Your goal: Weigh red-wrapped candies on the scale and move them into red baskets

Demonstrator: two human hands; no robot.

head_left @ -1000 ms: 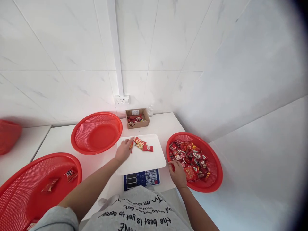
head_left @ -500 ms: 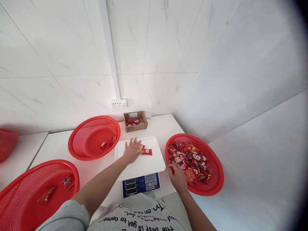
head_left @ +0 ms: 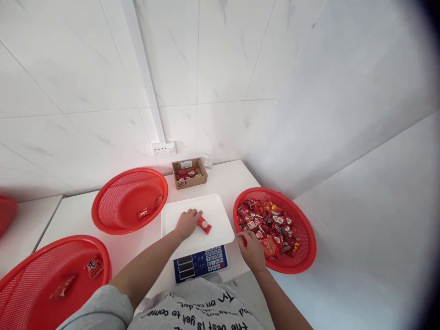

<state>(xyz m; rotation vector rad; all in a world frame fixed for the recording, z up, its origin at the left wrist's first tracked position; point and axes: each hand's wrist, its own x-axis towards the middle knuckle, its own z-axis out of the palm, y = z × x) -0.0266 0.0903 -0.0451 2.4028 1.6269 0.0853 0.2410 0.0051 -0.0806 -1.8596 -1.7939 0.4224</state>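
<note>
My left hand (head_left: 186, 223) lies on the white tray (head_left: 220, 213) of a blue-panelled scale (head_left: 201, 262). Its fingers are curled, with the fingertips closed on one end of a red packet (head_left: 205, 225) that rests on the tray. My right hand (head_left: 253, 251) sits at the near rim of the red basket on the right (head_left: 307, 238), which is heaped with several red snack packets (head_left: 271, 224). Its fingers are pinched on a small red packet (head_left: 244, 239).
A far red basket (head_left: 103, 201) left of the scale holds two small packets (head_left: 142, 213). A near-left red basket (head_left: 107, 259) holds two more. A cardboard box (head_left: 189, 173), a small bottle (head_left: 207, 160) and a wall socket (head_left: 163, 148) stand at the back. Tiled walls enclose the corner.
Two packets have appeared in the far basket. My left hand has drawn back over the tray and curled shut. Only one packet shows on the tray now. My right hand has hardly moved.
</note>
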